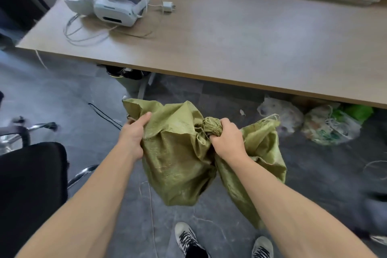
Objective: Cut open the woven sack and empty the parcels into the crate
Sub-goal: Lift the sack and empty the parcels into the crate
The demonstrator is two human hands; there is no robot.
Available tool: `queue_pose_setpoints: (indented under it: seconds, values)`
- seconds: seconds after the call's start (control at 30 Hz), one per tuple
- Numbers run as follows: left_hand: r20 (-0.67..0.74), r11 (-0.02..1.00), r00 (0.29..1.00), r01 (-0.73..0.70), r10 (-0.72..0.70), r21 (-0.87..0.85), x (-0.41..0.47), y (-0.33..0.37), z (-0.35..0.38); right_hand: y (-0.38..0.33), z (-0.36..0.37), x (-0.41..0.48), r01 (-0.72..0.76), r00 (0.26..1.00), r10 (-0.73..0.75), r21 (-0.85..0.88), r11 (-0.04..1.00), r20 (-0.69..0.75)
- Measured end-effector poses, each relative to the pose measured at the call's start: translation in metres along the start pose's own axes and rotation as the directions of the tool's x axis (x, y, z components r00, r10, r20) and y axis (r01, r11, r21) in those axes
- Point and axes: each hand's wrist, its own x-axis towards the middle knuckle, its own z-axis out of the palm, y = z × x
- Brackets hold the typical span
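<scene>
A green woven sack (178, 159) hangs in the air in front of me, above the grey floor, crumpled and folded. My left hand (134, 132) grips its upper left edge with the thumb on top of the fabric. My right hand (226, 136) is closed round the bunched, string-tied neck of the sack (211, 124). A second flap of the sack (261, 153) droops under my right forearm. No crate and no cutting tool are in view.
A wooden table (230, 44) stands just beyond the sack, with two white headsets (117, 4) and cables at its far left. Plastic bags (326, 125) lie on the floor under its right side. A black chair (31, 174) stands at my left. My shoes (188, 239) are below.
</scene>
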Motion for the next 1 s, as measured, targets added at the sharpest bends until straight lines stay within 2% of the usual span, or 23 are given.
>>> queue_pose_setpoints:
  seconds: [0.07,0.17,0.27,0.43,0.67,0.87,0.97,1.0]
  values:
    - [-0.004,1.0,1.0,-0.004,0.004,0.028,0.018,0.014,-0.01,-0.011,0.018,0.012,-0.015,1.0,0.015,0.019,1.0,0.002]
    - [-0.131,0.996,0.988,-0.078,0.083,0.042,0.043,0.032,-0.023,-0.025,0.044,0.032,-0.019,1.0,0.017,0.062,0.998,0.026]
    - [-0.239,0.989,0.959,-0.147,0.15,0.03,0.066,0.04,-0.023,-0.029,0.067,0.056,-0.014,0.998,0.01,0.072,0.997,0.054]
    - [-0.342,0.959,0.901,-0.284,0.266,-0.003,0.082,0.056,-0.004,-0.031,0.099,0.097,-0.026,0.998,0.017,0.144,0.989,0.067]
    - [-0.351,0.901,0.841,-0.433,0.412,0.019,0.123,0.058,0.002,-0.034,0.168,0.138,-0.054,0.991,0.022,0.245,0.968,0.131]
    - [-0.295,0.83,0.795,-0.558,0.53,-0.015,0.172,0.048,-0.015,-0.033,0.228,0.194,0.035,0.987,-0.084,0.317,0.948,0.14]
    - [-0.265,0.816,0.787,-0.578,0.558,0.003,0.2,0.038,-0.023,-0.017,0.272,0.223,0.099,0.993,-0.112,0.254,0.962,0.038]
    - [-0.254,0.808,0.78,-0.589,0.572,0.011,0.208,0.032,-0.023,-0.007,0.288,0.234,0.068,0.995,-0.08,0.194,0.979,0.056]
